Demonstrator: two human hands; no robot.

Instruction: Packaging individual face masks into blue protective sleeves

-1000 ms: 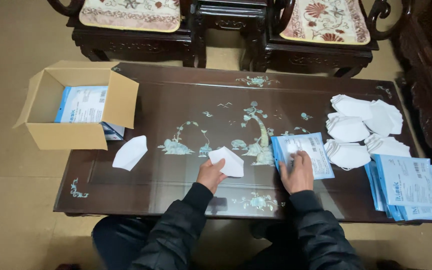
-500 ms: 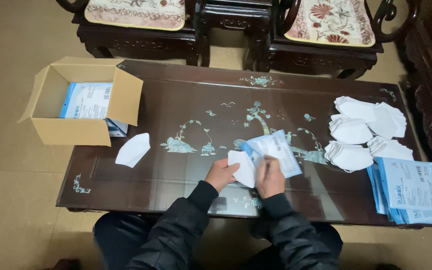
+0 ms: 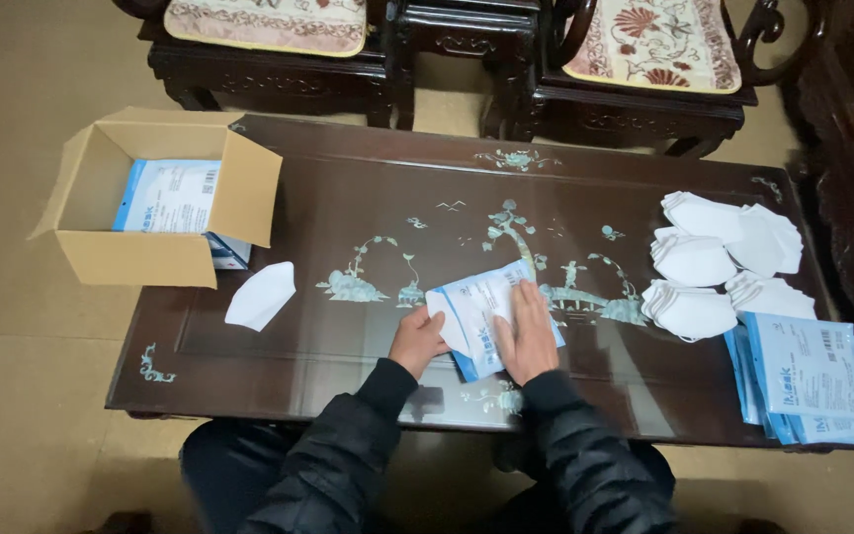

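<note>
Fingers, R hand (image 3: pixel 528 334): extended, held together, pressed flat on blue-white pouch (image 3: pixel 491 314).
Fingers, L hand (image 3: pixel 417 339): curled, pinched on white mask (image 3: pixel 449 318) at pouch's L edge; exact grip cannot be told.
Pouch location: near-centre of dark inlaid table (image 3: pixel 348 198), just ahead of both hands.
Pouch axis: long axis tilted, near-L to far-R; opening side cannot be told.
Count, loose masks: 1 lone mask (image 3: pixel 260 295) at L, well apart from hands.
Count, mask pile (image 3: pixel 719 262): approx. 5–6 at R, overlapped; exact no. cannot be told.
Count, pouch stack (image 3: pixel 812 381): several, R near corner, beside pile.
Count, cardboard box (image 3: pixel 111 259): 1, open, pouches seen inside.
</note>
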